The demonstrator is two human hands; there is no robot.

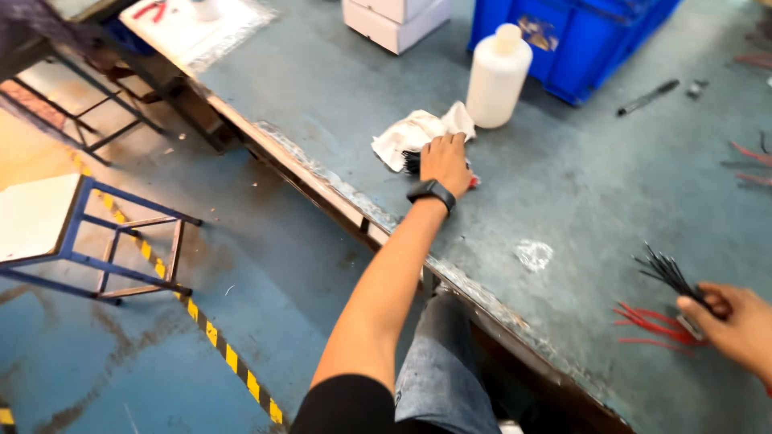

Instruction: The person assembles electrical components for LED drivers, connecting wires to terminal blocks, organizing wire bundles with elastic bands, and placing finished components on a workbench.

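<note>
Left hand (444, 161) presses white cloth (410, 137) (right hand (736, 321) grips black wires (666, 272))

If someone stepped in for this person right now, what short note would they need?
Left hand: stretched across the grey table, resting on a bundle of black wires beside a white cloth and white plastic bottle. Whether its grip has closed is hidden.
Right hand: holding a bunch of black wires, over red wires lying on the table.
Done: one black bunch in hand.
Left: the far bundle is not lifted.
</note>
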